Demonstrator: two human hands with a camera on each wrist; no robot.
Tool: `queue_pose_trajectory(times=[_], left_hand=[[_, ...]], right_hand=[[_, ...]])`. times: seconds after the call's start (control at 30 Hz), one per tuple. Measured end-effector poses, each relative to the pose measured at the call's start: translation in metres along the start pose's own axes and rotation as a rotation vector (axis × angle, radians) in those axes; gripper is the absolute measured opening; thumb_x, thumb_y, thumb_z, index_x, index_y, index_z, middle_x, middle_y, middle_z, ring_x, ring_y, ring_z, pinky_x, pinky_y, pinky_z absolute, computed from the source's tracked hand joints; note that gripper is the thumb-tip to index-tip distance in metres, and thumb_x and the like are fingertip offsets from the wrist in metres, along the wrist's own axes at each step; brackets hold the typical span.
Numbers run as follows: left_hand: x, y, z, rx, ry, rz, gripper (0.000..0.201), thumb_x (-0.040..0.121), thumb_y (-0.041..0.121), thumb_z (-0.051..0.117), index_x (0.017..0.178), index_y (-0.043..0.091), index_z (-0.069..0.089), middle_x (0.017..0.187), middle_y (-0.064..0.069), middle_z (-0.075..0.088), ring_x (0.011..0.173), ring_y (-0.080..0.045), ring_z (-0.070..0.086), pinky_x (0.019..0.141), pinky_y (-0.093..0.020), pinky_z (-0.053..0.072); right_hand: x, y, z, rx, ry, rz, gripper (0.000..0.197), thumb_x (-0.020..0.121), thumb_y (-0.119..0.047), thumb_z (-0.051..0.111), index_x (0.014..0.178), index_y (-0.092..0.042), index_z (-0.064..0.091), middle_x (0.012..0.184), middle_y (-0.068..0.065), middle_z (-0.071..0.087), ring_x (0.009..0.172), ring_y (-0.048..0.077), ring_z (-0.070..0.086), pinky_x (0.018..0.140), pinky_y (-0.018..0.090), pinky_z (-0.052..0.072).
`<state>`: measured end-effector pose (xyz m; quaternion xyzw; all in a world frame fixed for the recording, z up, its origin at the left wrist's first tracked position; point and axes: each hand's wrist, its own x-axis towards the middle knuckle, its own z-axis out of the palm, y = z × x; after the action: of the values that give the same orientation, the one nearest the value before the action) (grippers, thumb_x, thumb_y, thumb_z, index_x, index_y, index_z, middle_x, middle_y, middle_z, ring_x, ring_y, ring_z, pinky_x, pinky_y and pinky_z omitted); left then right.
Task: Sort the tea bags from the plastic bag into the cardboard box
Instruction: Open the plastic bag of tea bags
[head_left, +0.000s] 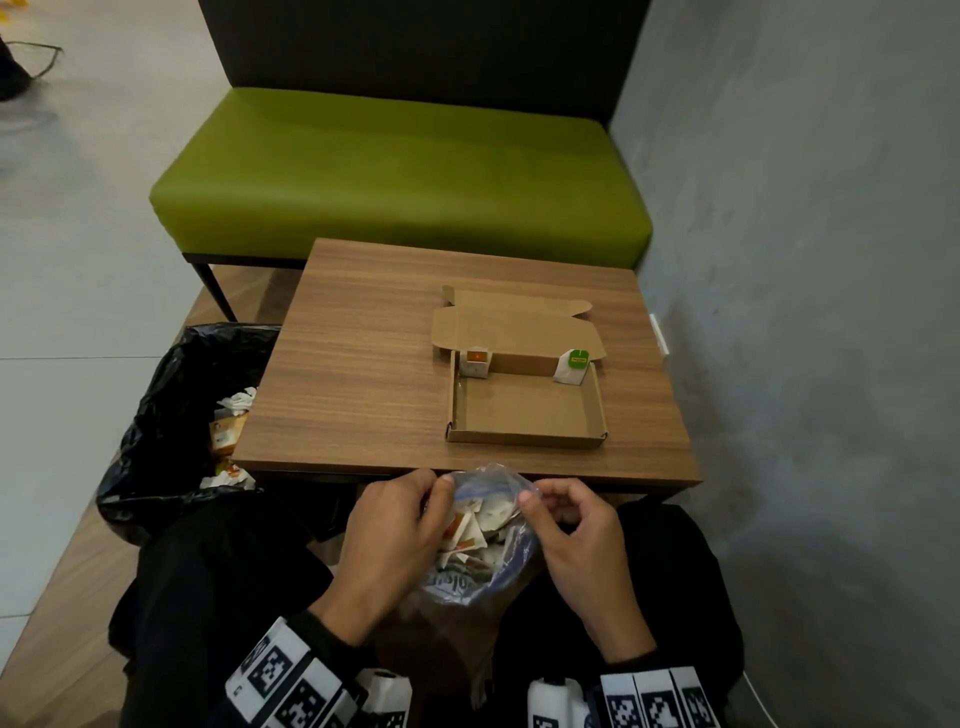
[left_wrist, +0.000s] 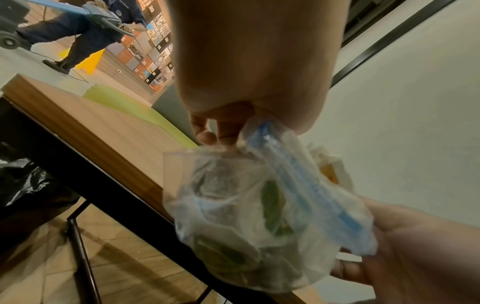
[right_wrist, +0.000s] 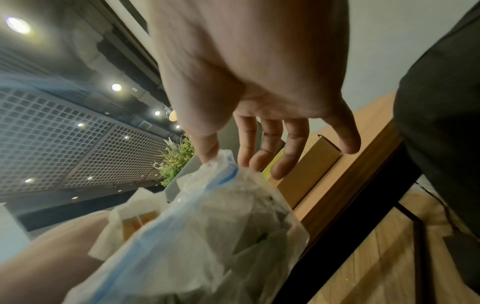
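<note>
A clear zip-top plastic bag (head_left: 480, 540) full of white tea bags (head_left: 470, 525) sits in my lap, just below the table's front edge. My left hand (head_left: 395, 540) grips the bag's left rim (left_wrist: 262, 131). My right hand (head_left: 566, 535) pinches the right rim (right_wrist: 221, 162) between thumb and forefinger, so the mouth gapes. On the table lies the shallow cardboard box (head_left: 524, 410) with its lid folded back. One tea bag with a red tag (head_left: 475, 362) stands in its far-left corner, one with a green tag (head_left: 571, 365) in its far-right corner.
The wooden table (head_left: 363, 364) stands before a green bench (head_left: 400, 176), with a grey wall (head_left: 805, 260) on the right. A black-lined bin (head_left: 171, 415) holding rubbish stands left of the table. In the left wrist view a person (left_wrist: 78, 30) walks far off.
</note>
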<state>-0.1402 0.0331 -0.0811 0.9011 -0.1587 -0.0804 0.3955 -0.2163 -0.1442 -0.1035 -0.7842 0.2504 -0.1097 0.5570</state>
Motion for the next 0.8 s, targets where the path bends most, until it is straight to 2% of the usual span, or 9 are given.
queue_pose_trajectory(times=[0.2, 0.3, 0.37, 0.43, 0.5, 0.57, 0.67, 0.73, 0.8], left_hand=[[-0.003, -0.002, 0.003, -0.144, 0.026, -0.012, 0.039, 0.099, 0.041, 0.045, 0.069, 0.021, 0.059, 0.056, 0.0, 0.059, 0.052, -0.014, 0.057, 0.052, -0.043, 0.05], [-0.001, -0.005, 0.001, -0.158, 0.067, -0.023, 0.04, 0.099, 0.04, 0.047, 0.064, 0.021, 0.058, 0.054, 0.0, 0.058, 0.05, -0.015, 0.055, 0.052, -0.045, 0.049], [0.0, -0.008, -0.001, -0.145, 0.086, -0.036, 0.041, 0.098, 0.039, 0.05, 0.061, 0.022, 0.057, 0.052, 0.0, 0.057, 0.049, -0.014, 0.055, 0.052, -0.044, 0.049], [0.001, -0.009, -0.002, -0.168, 0.077, -0.052, 0.041, 0.098, 0.04, 0.052, 0.061, 0.022, 0.059, 0.053, 0.0, 0.058, 0.05, -0.013, 0.056, 0.052, -0.042, 0.049], [0.001, -0.008, -0.002, -0.207, 0.066, -0.054, 0.038, 0.098, 0.039, 0.054, 0.063, 0.025, 0.061, 0.054, 0.001, 0.06, 0.052, -0.012, 0.057, 0.053, -0.038, 0.048], [0.001, -0.008, -0.001, -0.223, 0.04, -0.048, 0.029, 0.097, 0.039, 0.054, 0.073, 0.029, 0.065, 0.06, 0.003, 0.063, 0.057, -0.01, 0.06, 0.057, -0.036, 0.05], [0.0, -0.011, -0.004, -0.272, 0.005, -0.065, 0.009, 0.095, 0.04, 0.057, 0.103, 0.04, 0.061, 0.079, 0.01, 0.07, 0.078, 0.0, 0.065, 0.069, -0.028, 0.056], [-0.001, -0.014, -0.01, -0.337, -0.053, -0.049, 0.029, 0.094, 0.04, 0.058, 0.122, 0.042, 0.05, 0.09, 0.019, 0.071, 0.09, 0.007, 0.065, 0.075, -0.019, 0.055], [-0.004, -0.013, -0.017, -0.364, -0.154, -0.005, 0.04, 0.092, 0.042, 0.059, 0.128, 0.048, 0.042, 0.102, 0.028, 0.067, 0.1, 0.014, 0.061, 0.074, -0.015, 0.055]], right_hand=[[0.009, -0.005, 0.001, -0.021, -0.004, -0.006, 0.013, 0.094, -0.033, 0.065, 0.095, -0.023, 0.073, 0.088, -0.004, 0.074, 0.084, 0.007, 0.07, 0.077, 0.038, 0.06], [0.016, -0.004, 0.0, -0.087, -0.047, -0.025, 0.015, 0.097, -0.027, 0.06, 0.088, -0.025, 0.072, 0.091, -0.002, 0.07, 0.086, 0.01, 0.067, 0.077, 0.031, 0.055], [0.019, -0.004, -0.001, -0.117, -0.064, -0.025, 0.022, 0.1, -0.023, 0.056, 0.084, -0.019, 0.072, 0.092, 0.001, 0.066, 0.086, 0.012, 0.064, 0.075, 0.027, 0.05], [0.021, -0.003, -0.001, -0.132, -0.073, -0.007, 0.028, 0.101, -0.02, 0.054, 0.079, -0.013, 0.069, 0.09, 0.004, 0.063, 0.083, 0.015, 0.063, 0.073, 0.029, 0.05], [0.021, -0.002, 0.002, -0.119, -0.061, 0.022, 0.031, 0.102, -0.022, 0.052, 0.077, -0.013, 0.068, 0.086, 0.006, 0.065, 0.08, 0.02, 0.064, 0.074, 0.038, 0.054], [0.022, 0.0, 0.004, -0.095, -0.031, 0.058, 0.033, 0.102, -0.026, 0.051, 0.077, -0.014, 0.068, 0.079, 0.007, 0.07, 0.076, 0.023, 0.068, 0.073, 0.046, 0.057], [0.022, 0.004, 0.005, -0.073, 0.003, 0.109, 0.035, 0.102, -0.032, 0.051, 0.079, -0.014, 0.069, 0.075, 0.008, 0.073, 0.073, 0.025, 0.07, 0.072, 0.051, 0.058], [0.022, 0.004, 0.005, -0.062, 0.037, 0.126, 0.036, 0.101, -0.034, 0.051, 0.079, -0.013, 0.069, 0.074, 0.008, 0.072, 0.072, 0.025, 0.071, 0.072, 0.052, 0.058], [0.022, 0.003, 0.005, -0.036, 0.07, 0.14, 0.036, 0.101, -0.034, 0.051, 0.078, -0.013, 0.069, 0.074, 0.008, 0.073, 0.072, 0.024, 0.071, 0.073, 0.052, 0.059]])
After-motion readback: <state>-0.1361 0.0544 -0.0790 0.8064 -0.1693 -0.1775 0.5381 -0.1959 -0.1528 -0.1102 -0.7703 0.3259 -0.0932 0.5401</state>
